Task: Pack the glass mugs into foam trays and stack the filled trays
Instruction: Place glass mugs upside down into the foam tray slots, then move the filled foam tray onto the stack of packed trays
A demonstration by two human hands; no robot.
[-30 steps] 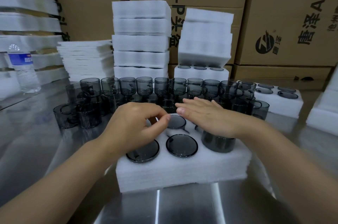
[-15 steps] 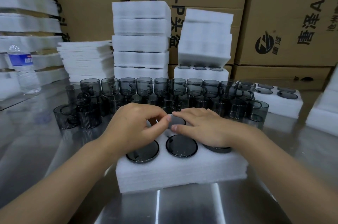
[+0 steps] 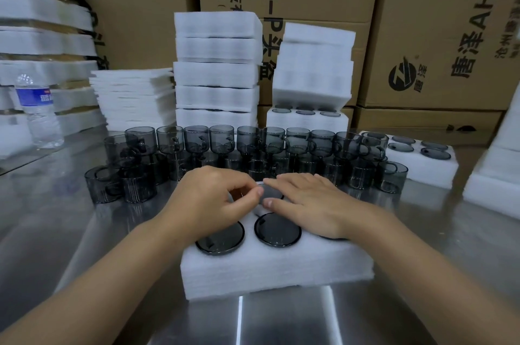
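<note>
Head camera, looking down along the person's forearms: a white foam tray with round cells sits near the front edge of the brushed-steel worktop. Two of its front cells each hold a smoke-grey glass mug sunk to the rim, the front left mug and the front middle mug. The left hand is over the tray's back left, its fingers curled, thumb and forefinger pinching the near-left rim of the back middle mug, which is seated in its cell. The right hand lies flat across the tray's right side, fingers straight, fingertips on that same mug's rim; what sits under the palm is mostly hidden.

Behind the tray, loose grey glass mugs stand in rows across the middle of the worktop. Towards the right edge lies another filled foam tray. Stacks of white foam trays rise along the back edge, with brown cardboard boxes behind them. A clear plastic water bottle stands at the back left.
</note>
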